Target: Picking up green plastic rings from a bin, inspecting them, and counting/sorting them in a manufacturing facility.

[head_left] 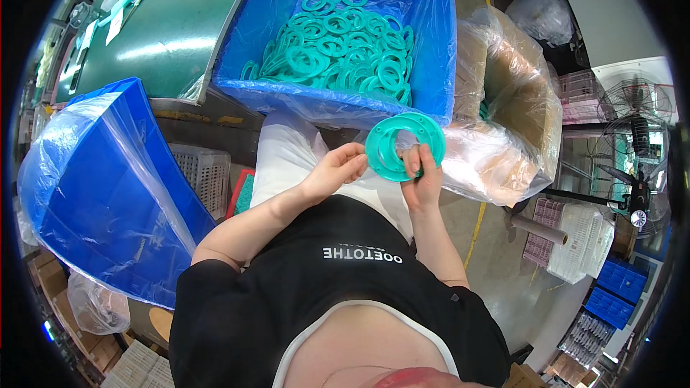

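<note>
I have one teal ring [405, 146] held up over my lap, just in front of the near wall of the big blue bin [438, 43]. My left hand [338, 169] pinches its left rim, fingers closed on the plastic, and my right hand [422, 176] has a closed grip on its lower right edge, thumb pressed to the face. That bin, lined with clear plastic, holds a deep heap of matching teal rings [338, 47], so I judge most of the work is still ahead. To the right of the bin stands a cardboard box [525, 100] with a clear liner; only a sliver of teal shows inside it, so I cannot tell how many are there. Well to the left of the bin, a second blue bin [93, 172] shows only its liner.
</note>
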A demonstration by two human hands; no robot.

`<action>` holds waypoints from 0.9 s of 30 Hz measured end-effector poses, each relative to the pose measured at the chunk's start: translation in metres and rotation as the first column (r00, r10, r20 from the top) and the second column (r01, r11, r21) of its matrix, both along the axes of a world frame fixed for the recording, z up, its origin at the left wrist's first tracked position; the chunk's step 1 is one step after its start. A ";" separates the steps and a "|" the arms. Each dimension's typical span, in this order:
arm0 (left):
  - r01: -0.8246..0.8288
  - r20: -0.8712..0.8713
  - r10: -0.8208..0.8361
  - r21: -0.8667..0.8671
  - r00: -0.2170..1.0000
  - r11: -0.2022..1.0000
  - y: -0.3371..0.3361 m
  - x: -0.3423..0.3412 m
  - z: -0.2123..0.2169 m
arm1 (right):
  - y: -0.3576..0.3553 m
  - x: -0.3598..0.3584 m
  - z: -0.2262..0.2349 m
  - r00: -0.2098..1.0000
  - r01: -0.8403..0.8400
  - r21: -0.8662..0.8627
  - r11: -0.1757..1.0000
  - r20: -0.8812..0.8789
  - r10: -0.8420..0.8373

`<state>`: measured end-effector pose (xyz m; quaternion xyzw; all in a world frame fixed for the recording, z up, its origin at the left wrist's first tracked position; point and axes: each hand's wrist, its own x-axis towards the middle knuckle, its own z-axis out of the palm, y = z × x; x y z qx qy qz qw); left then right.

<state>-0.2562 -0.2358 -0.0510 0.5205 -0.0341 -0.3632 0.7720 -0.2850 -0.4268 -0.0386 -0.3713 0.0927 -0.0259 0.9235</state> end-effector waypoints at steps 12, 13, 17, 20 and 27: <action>-0.012 0.075 0.009 0.045 0.997 0.999 0.016 0.005 -0.002 | 0.012 -0.016 -0.013 0.967 -0.005 -0.440 0.898 -0.229 -0.107; -0.012 0.073 0.009 0.045 0.997 0.999 0.016 0.005 -0.005 | 0.011 -0.019 -0.011 0.955 -0.073 -0.505 0.860 -0.283 -0.085; -0.332 0.495 0.109 0.389 0.862 0.859 0.021 0.017 -0.012 | 0.022 -0.026 -0.013 0.957 -0.147 -0.513 0.846 -0.290 -0.009; -0.641 0.918 -0.086 0.335 0.387 0.691 0.025 0.024 -0.031 | 0.035 -0.027 -0.003 0.958 -0.112 -0.371 0.922 -0.286 0.001; -0.307 -0.042 0.305 -0.057 0.951 0.950 0.035 0.035 -0.019 | -0.028 0.006 -0.013 0.945 0.258 0.159 0.953 -0.245 -0.216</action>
